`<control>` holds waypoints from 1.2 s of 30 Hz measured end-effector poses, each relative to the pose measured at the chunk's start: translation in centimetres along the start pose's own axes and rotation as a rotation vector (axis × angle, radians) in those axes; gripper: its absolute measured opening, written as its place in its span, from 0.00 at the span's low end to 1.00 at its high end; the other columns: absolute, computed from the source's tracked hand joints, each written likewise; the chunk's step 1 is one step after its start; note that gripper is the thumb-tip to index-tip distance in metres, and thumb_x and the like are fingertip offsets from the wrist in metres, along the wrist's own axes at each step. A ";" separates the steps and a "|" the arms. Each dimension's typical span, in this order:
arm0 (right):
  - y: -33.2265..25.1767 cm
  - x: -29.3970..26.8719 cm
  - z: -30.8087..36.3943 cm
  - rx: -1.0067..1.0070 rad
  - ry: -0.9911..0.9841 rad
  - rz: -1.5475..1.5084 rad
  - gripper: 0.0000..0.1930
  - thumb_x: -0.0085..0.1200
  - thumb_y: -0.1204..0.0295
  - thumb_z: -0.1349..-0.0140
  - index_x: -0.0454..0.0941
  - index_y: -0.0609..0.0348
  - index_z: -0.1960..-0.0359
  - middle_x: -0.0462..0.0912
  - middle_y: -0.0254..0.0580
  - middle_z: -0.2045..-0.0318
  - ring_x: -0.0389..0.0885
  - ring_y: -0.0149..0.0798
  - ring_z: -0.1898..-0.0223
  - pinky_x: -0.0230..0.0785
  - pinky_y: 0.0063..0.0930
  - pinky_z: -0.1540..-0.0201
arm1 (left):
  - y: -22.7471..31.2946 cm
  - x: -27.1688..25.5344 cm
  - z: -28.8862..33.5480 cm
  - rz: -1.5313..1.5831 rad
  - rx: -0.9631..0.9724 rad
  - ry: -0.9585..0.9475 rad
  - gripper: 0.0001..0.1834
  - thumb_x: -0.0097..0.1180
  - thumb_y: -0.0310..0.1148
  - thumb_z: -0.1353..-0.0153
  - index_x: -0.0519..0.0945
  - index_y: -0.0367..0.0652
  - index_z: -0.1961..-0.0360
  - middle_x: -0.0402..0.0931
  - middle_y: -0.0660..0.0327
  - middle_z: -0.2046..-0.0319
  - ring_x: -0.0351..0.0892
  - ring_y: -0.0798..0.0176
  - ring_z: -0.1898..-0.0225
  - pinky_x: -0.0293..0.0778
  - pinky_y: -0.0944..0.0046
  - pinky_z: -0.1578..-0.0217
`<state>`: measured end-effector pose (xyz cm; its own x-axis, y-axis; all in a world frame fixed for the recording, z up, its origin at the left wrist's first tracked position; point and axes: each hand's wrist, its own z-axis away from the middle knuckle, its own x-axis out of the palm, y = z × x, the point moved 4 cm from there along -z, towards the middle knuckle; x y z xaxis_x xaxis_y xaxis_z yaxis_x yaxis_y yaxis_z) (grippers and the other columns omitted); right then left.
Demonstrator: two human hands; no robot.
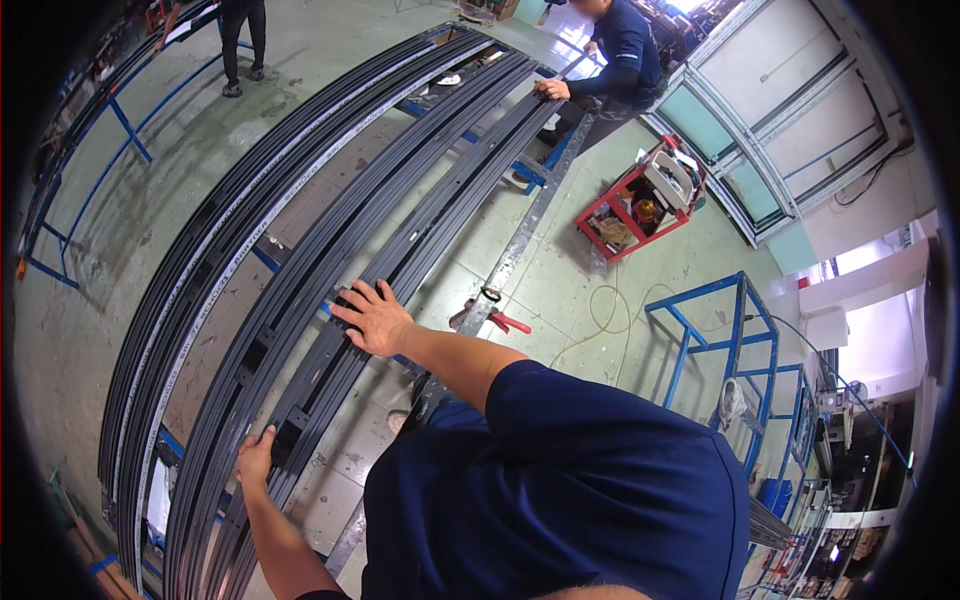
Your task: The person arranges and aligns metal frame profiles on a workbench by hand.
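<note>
Long dark grey metal profiles (440,225) lie side by side, running from near my body to the far end. My right hand (378,318) rests on the nearest ones, fingers spread and palm down. Closer to me, my left hand (256,460) grips the edge of a profile, its thumb on top beside a small black block (292,428). Part of its fingers is hidden. At the far end a co-worker (628,55) in dark blue has a hand (551,89) on the same profiles.
More dark profiles with white printed strips (215,290) lie on the left. Red-handled pliers or a clamp (508,322) sit by a metal bar at my right. Beyond are a red tool cart (640,205) and a blue frame (735,335). Another person (243,40) stands far left.
</note>
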<state>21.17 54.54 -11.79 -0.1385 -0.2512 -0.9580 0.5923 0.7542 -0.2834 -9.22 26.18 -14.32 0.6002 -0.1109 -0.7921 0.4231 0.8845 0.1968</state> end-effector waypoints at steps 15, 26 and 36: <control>0.2 -0.1 0.1 0.008 -0.006 -0.005 0.31 0.46 0.54 0.29 0.59 0.33 0.24 0.58 0.37 0.25 0.43 0.49 0.21 0.36 0.64 0.23 | 1.4 -0.7 1.0 -0.039 -0.001 -0.046 0.42 0.53 0.75 0.45 0.83 0.51 0.45 0.77 0.55 0.38 0.70 0.49 0.33 0.46 0.29 0.31; -0.2 -0.2 -0.1 0.003 -0.019 -0.007 0.31 0.45 0.54 0.29 0.59 0.34 0.24 0.57 0.37 0.25 0.43 0.49 0.21 0.36 0.64 0.23 | -1.1 0.9 -1.3 0.012 0.030 -0.035 0.43 0.53 0.75 0.45 0.83 0.49 0.45 0.78 0.55 0.39 0.71 0.49 0.33 0.44 0.31 0.30; 0.1 0.0 0.0 0.000 -0.003 -0.003 0.31 0.45 0.54 0.29 0.60 0.34 0.25 0.58 0.38 0.25 0.43 0.49 0.21 0.37 0.64 0.23 | -0.6 0.6 -1.0 0.035 -0.007 -0.050 0.43 0.54 0.75 0.46 0.83 0.49 0.44 0.79 0.55 0.40 0.71 0.49 0.33 0.43 0.31 0.30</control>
<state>21.19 54.63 -11.76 -0.1375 -0.2556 -0.9569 0.5917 0.7536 -0.2864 -9.81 26.03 -15.51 0.6477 -0.1019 -0.7550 0.3967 0.8912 0.2200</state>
